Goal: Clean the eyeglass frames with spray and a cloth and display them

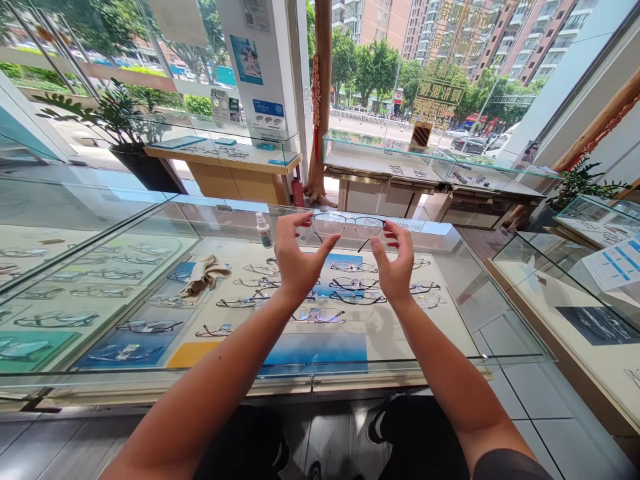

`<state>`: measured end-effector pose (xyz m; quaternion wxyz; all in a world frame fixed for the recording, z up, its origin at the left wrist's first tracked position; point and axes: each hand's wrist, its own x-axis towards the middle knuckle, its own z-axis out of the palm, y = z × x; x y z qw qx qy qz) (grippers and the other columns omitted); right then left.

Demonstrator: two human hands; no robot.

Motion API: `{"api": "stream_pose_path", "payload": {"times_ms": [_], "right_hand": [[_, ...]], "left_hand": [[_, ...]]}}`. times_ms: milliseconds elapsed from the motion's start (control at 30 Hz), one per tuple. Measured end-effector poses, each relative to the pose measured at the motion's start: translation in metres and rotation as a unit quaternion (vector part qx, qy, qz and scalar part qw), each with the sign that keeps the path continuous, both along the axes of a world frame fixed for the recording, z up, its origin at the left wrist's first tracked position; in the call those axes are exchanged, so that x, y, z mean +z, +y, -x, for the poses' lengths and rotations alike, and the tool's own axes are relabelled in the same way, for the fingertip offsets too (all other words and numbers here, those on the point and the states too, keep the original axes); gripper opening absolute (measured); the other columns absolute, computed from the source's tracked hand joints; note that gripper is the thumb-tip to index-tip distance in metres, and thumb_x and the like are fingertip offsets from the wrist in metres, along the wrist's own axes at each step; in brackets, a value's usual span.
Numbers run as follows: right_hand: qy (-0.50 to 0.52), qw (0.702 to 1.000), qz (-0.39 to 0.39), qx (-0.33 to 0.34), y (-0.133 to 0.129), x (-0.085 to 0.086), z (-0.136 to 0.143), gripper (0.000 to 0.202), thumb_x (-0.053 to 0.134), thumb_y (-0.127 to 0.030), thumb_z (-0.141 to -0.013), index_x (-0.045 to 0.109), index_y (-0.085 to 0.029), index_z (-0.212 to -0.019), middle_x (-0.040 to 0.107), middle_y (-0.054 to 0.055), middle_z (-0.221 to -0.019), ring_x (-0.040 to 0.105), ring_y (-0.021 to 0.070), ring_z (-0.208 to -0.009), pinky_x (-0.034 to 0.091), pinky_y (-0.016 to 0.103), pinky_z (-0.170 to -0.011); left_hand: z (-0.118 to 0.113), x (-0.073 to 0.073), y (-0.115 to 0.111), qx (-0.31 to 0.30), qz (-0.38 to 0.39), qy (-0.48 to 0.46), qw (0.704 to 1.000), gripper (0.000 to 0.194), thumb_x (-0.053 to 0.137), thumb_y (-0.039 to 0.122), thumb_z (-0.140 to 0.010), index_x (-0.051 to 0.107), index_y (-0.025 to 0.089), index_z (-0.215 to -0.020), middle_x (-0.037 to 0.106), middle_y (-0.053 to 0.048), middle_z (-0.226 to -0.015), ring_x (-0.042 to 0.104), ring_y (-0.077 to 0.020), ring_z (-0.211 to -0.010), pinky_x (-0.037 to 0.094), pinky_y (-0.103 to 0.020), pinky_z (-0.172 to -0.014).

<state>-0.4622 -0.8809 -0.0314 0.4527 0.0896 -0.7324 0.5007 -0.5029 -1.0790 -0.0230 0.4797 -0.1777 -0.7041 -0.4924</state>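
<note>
A pair of eyeglasses (349, 225) with thin dark frames is held up in front of me, above the glass display case (440, 260). My left hand (299, 257) grips its left end between thumb and fingers. At the opposite end, my right hand (394, 261) pinches the frame near the hinge. Both lenses show between my hands, and a temple tip hangs below by the right thumb. On the glass top, left of my hands, lie a crumpled beige cloth (206, 276) and a small white spray bottle (263, 231).
Rows of eyeglasses (357, 297) lie inside the case beneath my hands. Another glass case (575, 293) stands to the right. Farther off are a showcase (225, 157), a potted plant (150, 167), a wooden post (320, 100) and a red fire extinguisher (297, 192).
</note>
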Motion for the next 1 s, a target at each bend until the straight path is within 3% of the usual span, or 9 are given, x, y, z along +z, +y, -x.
{"api": "stream_pose_path", "payload": {"times_ms": [500, 1000], "right_hand": [[-0.036, 0.999, -0.009, 0.018, 0.0011, -0.0034, 0.0028, 0.048, 0.07, -0.059, -0.103, 0.07, -0.026, -0.138, 0.077, 0.011, -0.129, 0.072, 0.0274, -0.115, 0.06, 0.048, -0.096], [0.024, 0.999, -0.023, -0.02, 0.0033, 0.0, -0.0002, 0.041, 0.073, -0.051, -0.104, 0.069, -0.029, -0.138, 0.072, 0.009, -0.129, 0.07, 0.0268, -0.113, 0.058, 0.045, -0.093]], "left_hand": [[-0.0018, 0.0024, -0.0006, 0.034, 0.007, 0.049, 0.998, 0.062, 0.094, 0.061, -0.082, 0.068, 0.027, -0.126, 0.07, -0.01, -0.118, 0.066, -0.0298, -0.108, 0.056, -0.048, -0.091], [0.0045, -0.0005, -0.0025, -0.027, 0.01, 0.004, 1.0, 0.06, 0.09, 0.058, -0.089, 0.069, 0.024, -0.133, 0.073, -0.011, -0.125, 0.072, -0.0265, -0.112, 0.059, -0.043, -0.091]]}}
